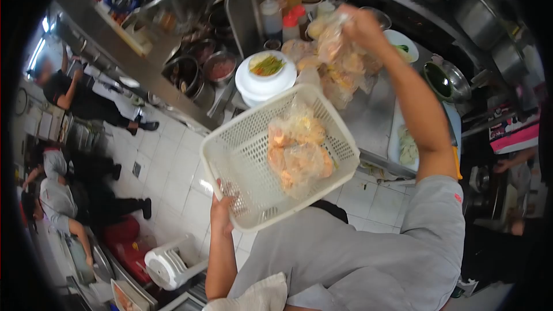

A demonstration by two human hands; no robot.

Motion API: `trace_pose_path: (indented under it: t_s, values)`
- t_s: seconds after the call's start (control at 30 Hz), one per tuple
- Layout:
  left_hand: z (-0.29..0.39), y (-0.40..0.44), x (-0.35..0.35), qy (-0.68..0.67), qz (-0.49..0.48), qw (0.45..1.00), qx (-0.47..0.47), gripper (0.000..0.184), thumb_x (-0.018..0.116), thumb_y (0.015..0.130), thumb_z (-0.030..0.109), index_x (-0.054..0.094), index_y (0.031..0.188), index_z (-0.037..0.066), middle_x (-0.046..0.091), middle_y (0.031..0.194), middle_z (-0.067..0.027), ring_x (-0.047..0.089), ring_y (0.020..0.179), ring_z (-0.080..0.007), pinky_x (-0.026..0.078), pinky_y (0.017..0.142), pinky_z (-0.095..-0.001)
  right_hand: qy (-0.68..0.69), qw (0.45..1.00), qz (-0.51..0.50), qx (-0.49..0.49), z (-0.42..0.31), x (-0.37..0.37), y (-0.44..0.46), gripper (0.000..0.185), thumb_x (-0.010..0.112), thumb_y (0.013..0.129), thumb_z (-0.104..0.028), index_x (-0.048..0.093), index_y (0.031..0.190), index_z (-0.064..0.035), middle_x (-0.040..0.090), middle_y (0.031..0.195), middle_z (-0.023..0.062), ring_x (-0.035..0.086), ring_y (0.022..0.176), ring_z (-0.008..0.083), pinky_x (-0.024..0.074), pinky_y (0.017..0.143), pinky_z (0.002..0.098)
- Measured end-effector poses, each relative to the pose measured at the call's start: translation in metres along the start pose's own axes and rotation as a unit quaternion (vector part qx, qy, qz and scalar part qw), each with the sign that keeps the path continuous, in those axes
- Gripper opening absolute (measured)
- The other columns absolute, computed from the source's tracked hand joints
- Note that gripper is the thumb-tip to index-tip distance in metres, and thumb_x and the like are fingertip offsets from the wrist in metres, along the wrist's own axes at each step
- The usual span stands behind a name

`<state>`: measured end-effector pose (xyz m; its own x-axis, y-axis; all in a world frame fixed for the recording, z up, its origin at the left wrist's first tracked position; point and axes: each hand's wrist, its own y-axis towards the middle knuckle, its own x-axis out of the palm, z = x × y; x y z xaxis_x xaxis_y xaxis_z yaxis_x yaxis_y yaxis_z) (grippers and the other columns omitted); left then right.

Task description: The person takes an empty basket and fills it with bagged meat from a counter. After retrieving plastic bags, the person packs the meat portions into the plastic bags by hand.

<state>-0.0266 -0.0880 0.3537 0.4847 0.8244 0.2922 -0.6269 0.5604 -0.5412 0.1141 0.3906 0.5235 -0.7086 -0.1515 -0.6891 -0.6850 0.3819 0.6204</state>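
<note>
My left hand (221, 212) is closed on the near left rim of a white perforated plastic basket (239, 150), which hangs tilted in front of my body. Clear plastic bags of pale orange food (299, 152), perhaps raw meat, lie in the basket. Over the steel counter, my right hand (363, 30) grips a similar clear plastic bag (330, 43) by its top. Beneath it, more filled bags (343, 80) are heaped on the counter. Exactly what the bags contain cannot be made out.
Stacked white plates (253, 89) with a bowl of cut vegetables (266, 64) stand left of the bags. Squeeze bottles (271, 17) are behind. A cutting board (403, 138) lies at right. Co-workers (63, 190) stand at far left; a white stool (167, 262) is on the floor.
</note>
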Motion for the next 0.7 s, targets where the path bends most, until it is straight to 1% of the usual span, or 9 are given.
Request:
trace_pose_path:
  t_s: [0.17,0.23,0.3,0.4,0.5,0.57,0.6,0.67,0.7]
  values:
    - [0.008,-0.001,0.005,0.007,-0.003,1.0,-0.012,0.074,0.04,0.074,-0.003,0.007,0.138,0.01,0.033,0.131,-0.0144,0.049,0.102,-0.0267,0.052,0.067,-0.0374,-0.002,0.999,-0.017,-0.038,-0.106,-0.042,0.019,0.019,0.054,0.082,-0.015,0.062,0.093,-0.001,0.064,0.083,0.0092,0.06,0.075,0.0171,0.0474,0.066,0.0281]
    - [0.008,-0.004,0.005,0.012,-0.012,1.0,-0.019,0.074,0.04,0.073,-0.004,0.007,0.138,0.01,0.033,0.13,-0.0142,0.049,0.103,-0.0267,0.052,0.067,-0.0371,0.104,0.992,-0.025,0.061,-0.112,-0.014,0.018,0.021,0.049,0.07,-0.014,0.058,0.083,-0.0002,0.06,0.076,0.0196,0.06,0.071,0.0289,0.0468,0.064,0.0341]
    - [0.009,-0.002,0.009,0.025,0.01,1.0,-0.006,0.074,0.039,0.072,-0.004,0.009,0.138,0.01,0.035,0.128,-0.0139,0.05,0.103,-0.0269,0.052,0.068,-0.0377,0.1,0.993,-0.051,-0.034,-0.143,0.002,-0.001,0.027,0.043,0.068,-0.007,0.058,0.089,-0.0041,0.06,0.075,0.0142,0.058,0.068,0.0238,0.0464,0.068,0.0333]
    - [0.009,-0.002,0.012,0.008,-0.012,1.0,0.001,0.074,0.039,0.071,-0.006,0.01,0.138,0.01,0.036,0.128,-0.0148,0.05,0.103,-0.0278,0.052,0.07,-0.0383,0.161,0.976,-0.144,0.009,-0.179,0.068,-0.043,0.023,0.048,0.067,-0.008,0.057,0.087,-0.0048,0.058,0.075,0.0203,0.058,0.07,0.0347,0.046,0.065,0.0404]
    - [0.013,-0.005,0.013,0.034,0.008,0.999,-0.02,0.076,0.038,0.07,-0.007,0.009,0.138,0.01,0.035,0.129,-0.0164,0.05,0.103,-0.0284,0.052,0.073,-0.0392,0.177,0.942,-0.273,0.087,-0.185,0.149,-0.102,0.019,0.058,0.069,-0.015,0.058,0.086,-0.0056,0.058,0.074,0.0193,0.058,0.073,0.0357,0.0458,0.069,0.0412]
    - [0.008,-0.004,0.011,0.022,-0.005,1.0,-0.006,0.077,0.038,0.069,-0.008,0.009,0.138,0.011,0.032,0.132,-0.0175,0.048,0.106,-0.0296,0.051,0.077,-0.04,0.277,0.8,-0.445,0.291,-0.196,0.149,-0.119,0.04,0.064,0.068,-0.024,0.057,0.102,-0.0046,0.061,0.09,0.0188,0.059,0.087,0.0331,0.0441,0.079,0.0387]
    - [-0.001,0.002,0.004,0.002,-0.01,1.0,-0.002,0.076,0.037,0.07,-0.008,0.009,0.137,0.011,0.032,0.132,-0.0177,0.047,0.108,-0.0304,0.05,0.079,-0.0406,0.276,0.803,-0.44,0.293,-0.192,0.159,-0.132,0.04,0.064,0.068,-0.024,0.057,0.102,-0.0046,0.061,0.09,0.0188,0.059,0.087,0.0331,0.0441,0.079,0.0387]
    - [-0.016,0.011,-0.005,-0.053,-0.004,0.999,0.003,0.074,0.036,0.071,-0.009,0.009,0.137,0.012,0.029,0.134,-0.0178,0.043,0.113,-0.0325,0.049,0.082,-0.0417,0.238,0.852,-0.463,-0.062,-0.165,0.181,-0.158,0.05,0.065,0.072,-0.029,0.05,0.116,-0.0096,0.056,0.102,0.0142,0.056,0.092,0.0289,0.044,0.082,0.036]
    - [-0.013,0.01,-0.002,-0.049,-0.01,0.999,0.002,0.074,0.036,0.071,-0.009,0.009,0.137,0.012,0.029,0.134,-0.0178,0.043,0.113,-0.0325,0.049,0.082,-0.0417,0.255,0.868,-0.425,0.002,-0.157,0.156,-0.142,0.054,0.066,0.071,-0.028,0.047,0.118,-0.01,0.054,0.107,0.0142,0.054,0.096,0.0282,0.0438,0.082,0.0365]
